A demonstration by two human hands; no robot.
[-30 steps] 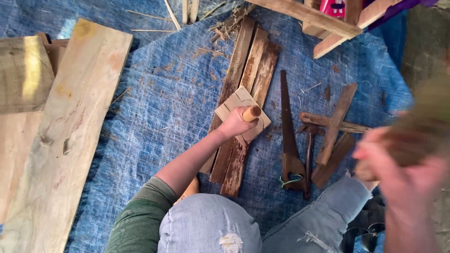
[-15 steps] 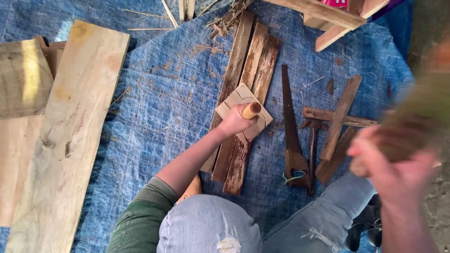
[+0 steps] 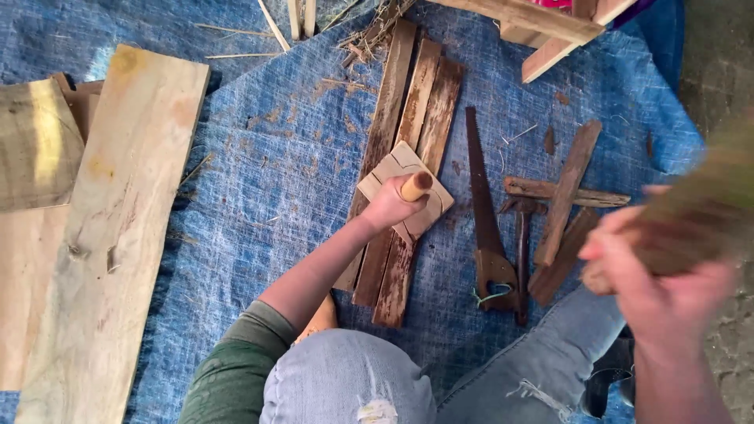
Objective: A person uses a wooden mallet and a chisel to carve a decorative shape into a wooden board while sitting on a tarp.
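Head view: hands at work over wood on a blue tarp (image 3: 259,157).
Our left hand (image 3: 389,206) has its grip wrapped round a wooden handle (image 3: 415,185), pressed on a small cut panel (image 3: 404,162) atop three dark slats (image 3: 416,102). Our right hand (image 3: 660,275) clutches a blurred brown-green bundle (image 3: 707,212), above the saw (image 3: 483,220).

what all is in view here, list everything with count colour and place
tarp: one, blue, spread under everything
wide plank: one, pale, lying on the left
dark slats: three, brown, side by side at centre
small cut board: one, tan, on the slats
wooden handle: one, light brown, gripped over the small board
handsaw: one, rusty, right of the slats
wood scraps: a few, brown, right of the saw
left hand: closed on the wooden handle
right hand: blurred, lower right, closed on a blurred brownish thing
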